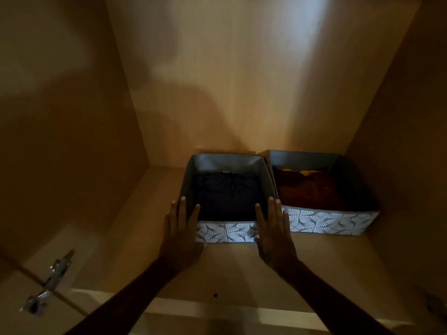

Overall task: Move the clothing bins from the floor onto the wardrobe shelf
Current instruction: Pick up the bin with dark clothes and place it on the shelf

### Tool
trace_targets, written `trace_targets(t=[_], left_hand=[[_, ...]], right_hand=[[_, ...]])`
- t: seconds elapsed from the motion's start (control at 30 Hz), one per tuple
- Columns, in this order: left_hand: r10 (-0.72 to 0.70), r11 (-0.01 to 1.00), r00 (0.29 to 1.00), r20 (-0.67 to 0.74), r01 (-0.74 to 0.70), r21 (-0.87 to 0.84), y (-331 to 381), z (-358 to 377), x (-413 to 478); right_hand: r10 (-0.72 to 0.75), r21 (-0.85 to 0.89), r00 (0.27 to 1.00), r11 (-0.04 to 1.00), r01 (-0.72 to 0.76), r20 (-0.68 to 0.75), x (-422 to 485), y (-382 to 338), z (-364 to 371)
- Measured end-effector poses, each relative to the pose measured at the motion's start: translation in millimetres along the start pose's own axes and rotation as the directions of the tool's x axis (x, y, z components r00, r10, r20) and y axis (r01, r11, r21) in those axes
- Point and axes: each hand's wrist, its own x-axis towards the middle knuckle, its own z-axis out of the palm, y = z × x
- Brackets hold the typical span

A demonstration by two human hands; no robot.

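The left bin [226, 234], filled with dark clothes [227, 197], sits on the shelf [150, 213] just beside the right bin [329, 222]. The left grip [180, 228] and right grip [273, 228] lie flat-fingered against its front corners, clasping nothing. An even push from both should slide it back square, level with its neighbour.

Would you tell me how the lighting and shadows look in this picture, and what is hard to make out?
Head view: dim, warm light; a pale streak brightens the wardrobe back panel, soft shadows lying left of it; the patterned fronts of the left bin and right bin catch light; the dark garment inside the left bin shows little detail; the hinge looks soft.
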Motion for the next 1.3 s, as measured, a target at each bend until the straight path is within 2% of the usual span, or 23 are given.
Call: trace_targets(t=[0.07,0.2,0.43,0.6,0.73,0.8,0.9,0.97,1.03,1.1,1.17,1.23,1.3], left_hand=[[0.019,1.0,0.998,0.065,-0.019,-0.006,-4,-4,10],[-0.018,1.0,0.988,0.153,0.018,0.007,-3,-14,30],[-0.045,0.999,0.98,0.193,0.04,0.032,-6,-10,58],[-0.066,0.995,0.97,0.234,0.081,-0.052,-6,-12,69],[-0.042,0.994,0.972,0.232,0.064,-0.085,-7,-16,65],[-0.025,0.988,0.982,0.188,0.052,-0.144,-9,-17,59],[-0.101,0.932,0.994,0.049,0.112,-0.345,-5,-21,41],[-0.273,0.825,0.961,-0.041,0.212,-0.524,4,-26,23],[-0.425,0.647,0.905,-0.03,0.28,-0.71,15,-31,2],[-0.519,0.477,0.852,0.067,0.354,-0.804,19,-32,-22],[-0.55,0.352,0.824,0.132,0.373,-0.858,18,-30,-46],[-0.565,0.262,0.807,0.169,0.37,-0.891,19,-29,-72],[-0.589,0.229,0.787,0.182,0.38,-0.896,25,-31,-96]], right_hand=[[0.0,-0.089,1.0,0.996,-0.001,-0.004,9,-1,-3],[0.002,-0.12,1.0,0.993,0.001,0.02,30,-2,-3],[0.019,-0.183,0.999,0.983,-0.01,0.045,59,3,-2],[0.035,-0.171,0.998,0.985,-0.027,0.044,68,2,1],[0.036,-0.118,0.996,0.993,-0.027,0.081,67,4,1],[0.031,-0.078,0.995,0.997,-0.024,0.096,62,5,2],[0.012,0.174,0.999,0.985,-0.021,0.049,38,-4,2],[0.018,0.369,0.999,0.929,-0.005,-0.032,16,-16,-3],[0.03,0.533,0.998,0.846,0.004,-0.055,-3,-30,-5],[0.092,0.751,0.995,0.654,-0.088,0.037,-20,-45,-5],[0.103,0.877,0.972,0.419,-0.237,0.213,-30,-56,-7],[0.031,0.894,0.945,0.316,-0.317,0.324,-38,-66,-2],[-0.067,0.899,0.924,0.265,-0.348,0.377,-43,-76,0]])
